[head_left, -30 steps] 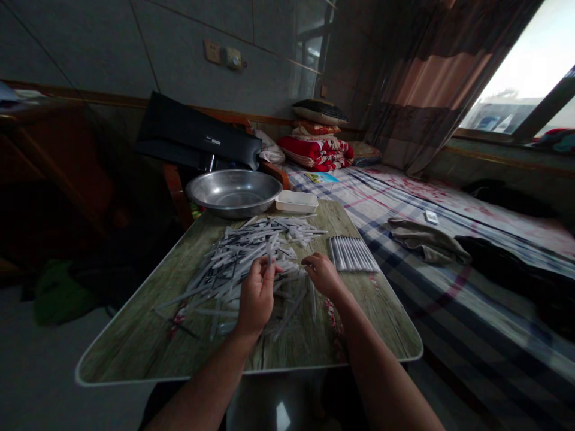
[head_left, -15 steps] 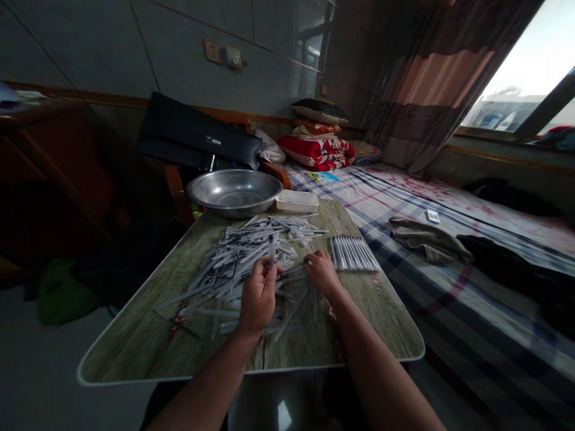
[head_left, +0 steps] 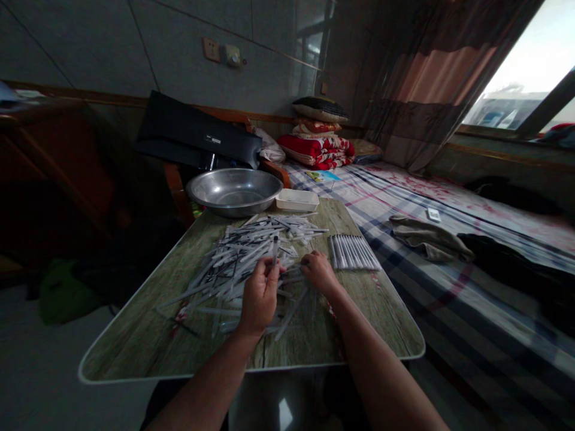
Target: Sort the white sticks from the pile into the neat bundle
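My left hand (head_left: 260,293) is closed on a pen (head_left: 275,246) with a clear barrel and a dark end, held upright above the table (head_left: 148,335). To its right, my right hand (head_left: 318,269) reaches low at the right edge of a loose pile of pen parts (head_left: 233,254), its fingers curled together. What those fingers hold, if anything, is hidden. Clear tubes and thin dark rods make up the pile. Beside the right hand lies a neat row of pens (head_left: 354,252) with dark tips, side by side.
A wide metal basin (head_left: 233,190) and a white plastic tray (head_left: 297,200) stand at the table's far edge. The bed (head_left: 386,239) with a checked sheet adjoins on the right. Behind the basin leans a black panel (head_left: 197,134).
My right hand has shifted slightly left, toward the pen in my left hand. The pen has moved a little to the right and tilts differently.
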